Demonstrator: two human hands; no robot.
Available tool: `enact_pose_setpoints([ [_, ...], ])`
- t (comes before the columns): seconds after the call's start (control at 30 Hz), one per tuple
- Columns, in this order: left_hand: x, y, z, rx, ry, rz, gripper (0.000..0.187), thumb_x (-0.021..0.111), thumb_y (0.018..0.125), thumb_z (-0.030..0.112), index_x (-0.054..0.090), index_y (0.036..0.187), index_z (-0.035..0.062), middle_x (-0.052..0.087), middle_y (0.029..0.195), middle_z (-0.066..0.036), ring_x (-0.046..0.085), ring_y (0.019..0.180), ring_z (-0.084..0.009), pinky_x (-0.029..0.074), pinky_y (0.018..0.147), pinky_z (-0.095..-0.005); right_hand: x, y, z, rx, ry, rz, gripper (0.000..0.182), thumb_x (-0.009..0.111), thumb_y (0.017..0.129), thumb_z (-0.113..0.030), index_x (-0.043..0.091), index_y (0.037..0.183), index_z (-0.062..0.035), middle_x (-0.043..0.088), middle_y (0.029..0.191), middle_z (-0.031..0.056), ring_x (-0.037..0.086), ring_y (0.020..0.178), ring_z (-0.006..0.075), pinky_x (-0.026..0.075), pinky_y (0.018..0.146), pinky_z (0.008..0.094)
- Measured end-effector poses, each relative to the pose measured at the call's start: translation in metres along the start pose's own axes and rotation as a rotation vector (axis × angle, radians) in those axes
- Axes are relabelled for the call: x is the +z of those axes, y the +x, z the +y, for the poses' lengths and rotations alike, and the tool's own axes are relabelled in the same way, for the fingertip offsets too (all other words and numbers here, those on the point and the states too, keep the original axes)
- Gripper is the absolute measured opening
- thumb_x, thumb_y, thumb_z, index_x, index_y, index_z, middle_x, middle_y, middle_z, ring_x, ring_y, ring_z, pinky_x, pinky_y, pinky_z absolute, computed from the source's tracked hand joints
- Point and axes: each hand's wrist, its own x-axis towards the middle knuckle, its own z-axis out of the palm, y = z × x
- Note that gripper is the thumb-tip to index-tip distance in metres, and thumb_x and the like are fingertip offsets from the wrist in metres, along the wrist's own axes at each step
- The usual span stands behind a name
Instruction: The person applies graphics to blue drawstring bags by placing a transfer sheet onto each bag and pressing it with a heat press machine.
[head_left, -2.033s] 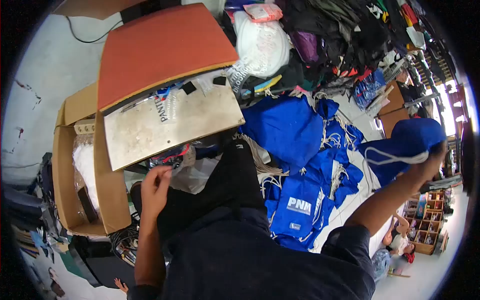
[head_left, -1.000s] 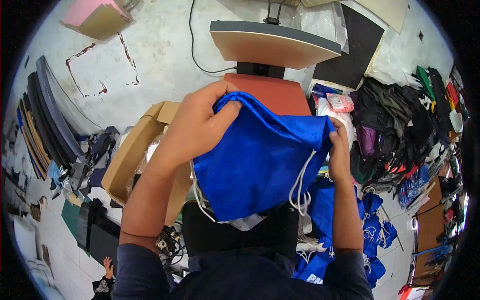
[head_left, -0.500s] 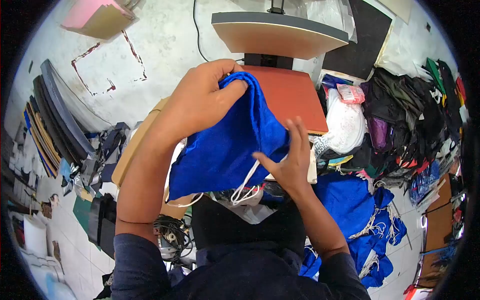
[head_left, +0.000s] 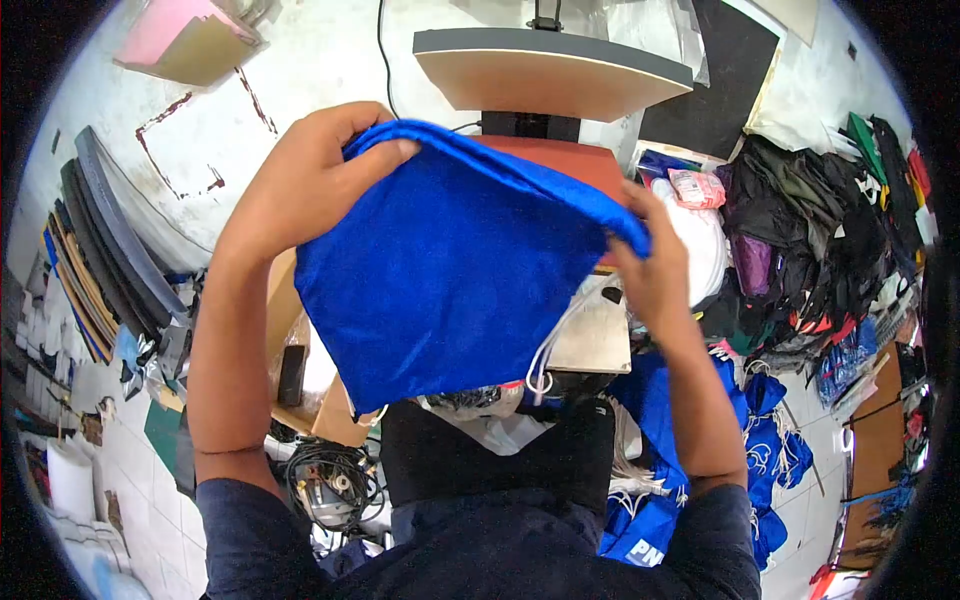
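Note:
A blue drawstring bag (head_left: pixel 440 280) with white cords (head_left: pixel 560 335) is stretched between my two hands, its hemmed edge uppermost. My left hand (head_left: pixel 310 180) pinches that edge at the upper left, thumb on the near side. At the far right end of the hem, my right hand (head_left: pixel 655 265) grips the cloth between thumb and fingers, slightly blurred. Behind the bag is a press with a red-brown lower pad (head_left: pixel 590 165), partly covered by the cloth. Its upper plate (head_left: pixel 550 75) is raised over the pad.
More blue bags (head_left: pixel 690 410) with white cords are heaped at my lower right. Dark clothing and bags (head_left: pixel 790 230) pile up on the right. A phone (head_left: pixel 291 375) lies to the left, above coiled cables (head_left: pixel 335 480). Rolled sheets (head_left: pixel 110 230) lean at the far left.
My right hand has gone from open beside the bag to gripping its hem, up and to the right. My left hand has moved left, and the folded cloth is now spread wide.

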Motion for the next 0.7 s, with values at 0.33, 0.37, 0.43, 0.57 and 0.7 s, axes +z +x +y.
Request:
enact_pose_setpoints([
  [0.33,0.029,0.001,-0.083,-0.152,-0.149,-0.208,0.019,0.065,0.086,0.013,0.065,0.099,-0.0012,0.061,0.077,-0.002,0.054,0.074,-0.0083,0.045,0.067,-0.0264,-0.080,0.046,0.038,0.486,0.780,-0.057,0.028,0.057,0.097,-0.016,0.063,0.120,-0.0013,0.067,0.107,0.0037,0.060,0.098,0.0109,0.047,0.088,0.0272],
  [0.37,0.041,-0.002,-0.087,-0.202,-0.373,-0.190,0.017,0.065,0.088,0.013,0.067,0.098,-0.0005,0.062,0.080,0.000,0.054,0.078,-0.0085,0.045,0.071,-0.0263,-0.080,0.044,0.043,0.477,0.778,-0.056,0.028,0.057,0.097,-0.016,0.063,0.120,-0.0013,0.067,0.107,0.0037,0.060,0.098,0.0109,0.047,0.088,0.0272],
  [0.43,0.060,-0.008,-0.100,-0.248,-0.601,-0.165,0.020,0.066,0.089,0.013,0.065,0.104,0.0001,0.064,0.085,0.000,0.057,0.084,-0.0099,0.046,0.078,-0.0264,-0.075,0.034,0.054,0.647,0.759,-0.003,0.030,0.056,0.096,-0.015,0.061,0.122,-0.0005,0.068,0.108,0.0053,0.062,0.097,0.0126,0.049,0.087,0.0283],
  [0.57,0.083,-0.021,-0.109,-0.331,-1.152,0.001,0.024,0.064,0.090,0.011,0.062,0.110,-0.0004,0.066,0.086,-0.002,0.061,0.080,-0.0098,0.049,0.075,-0.0248,-0.085,0.020,0.053,0.768,0.811,-0.044,0.034,0.056,0.094,-0.015,0.059,0.125,-0.0013,0.068,0.106,0.0065,0.065,0.093,0.0146,0.052,0.084,0.0298],
  [0.7,0.062,0.010,-0.107,-0.351,-1.137,-0.102,0.024,0.064,0.091,0.017,0.063,0.106,-0.0005,0.062,0.076,-0.001,0.052,0.059,-0.0042,0.042,0.056,-0.0171,-0.081,0.035,0.065,0.856,0.963,-0.054,0.034,0.058,0.092,-0.017,0.059,0.122,-0.0010,0.068,0.105,0.0092,0.068,0.088,0.0177,0.056,0.081,0.0322],
])
